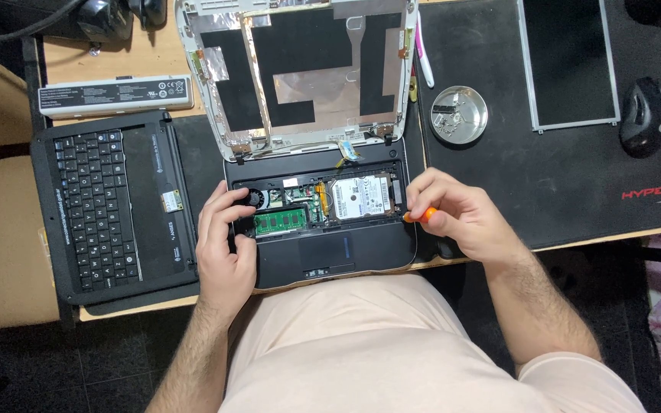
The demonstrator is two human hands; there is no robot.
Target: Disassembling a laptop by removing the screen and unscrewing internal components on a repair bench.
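Both hands at the surface's near edge: left hand (226, 246) bracing the opened laptop base (319, 229), right hand (453, 214) pinching an orange-handled screwdriver (423, 215) beside the hard drive (361, 196); best kept upright, pressed firmly.

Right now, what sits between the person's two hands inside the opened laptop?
In the head view, the green memory stick and silver hard drive lie between left hand and right hand.
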